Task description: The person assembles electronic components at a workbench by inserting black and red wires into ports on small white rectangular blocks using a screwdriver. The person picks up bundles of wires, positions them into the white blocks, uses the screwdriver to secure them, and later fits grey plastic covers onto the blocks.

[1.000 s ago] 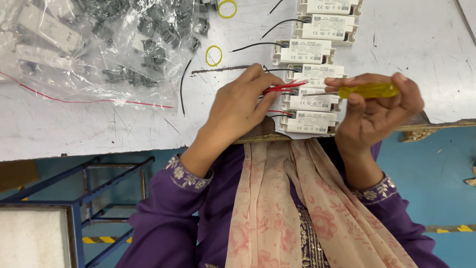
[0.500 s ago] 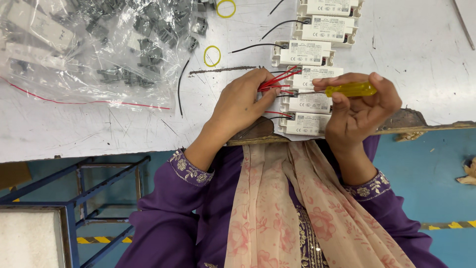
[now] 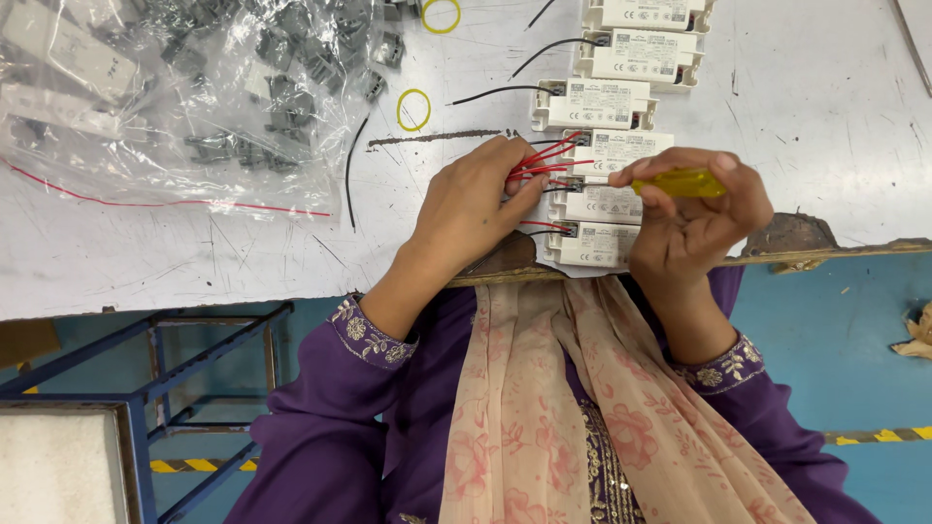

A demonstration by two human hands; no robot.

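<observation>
Right hand: my right hand (image 3: 691, 225) is curled shut around a yellow-handled screwdriver (image 3: 680, 181), thumb and fingertips pinching the handle.
Screwdriver axis: its long axis runs sideways across me, handle under my right fingers, the tip end pointing toward my left hand and into the white driver box (image 3: 610, 203) between my hands.
Left hand: my left hand (image 3: 473, 202) lies palm down, fingers bent together and pinching the red wires (image 3: 546, 160) just beyond its fingertips; the wires run from my fingers toward the boxes.
Box in hand: the white driver box lies flat, long side across me, its wire end facing my left hand.
Nearer box: another white box (image 3: 594, 245) sits just nearer to me than the worked one, at the table edge, touching it.
Farther boxes: beyond my hands, a column of white boxes (image 3: 594, 104) with black leads (image 3: 495, 92) pointing to my left side.
Far left: past my left hand, yellow rings (image 3: 414, 110) and a clear bag of grey parts (image 3: 194, 92).
Surface: a scratched white table (image 3: 175, 252), chipped at its near edge by my right hand.
Room: blue floor (image 3: 835, 330) below, a blue metal frame (image 3: 146, 359) under my left arm.
</observation>
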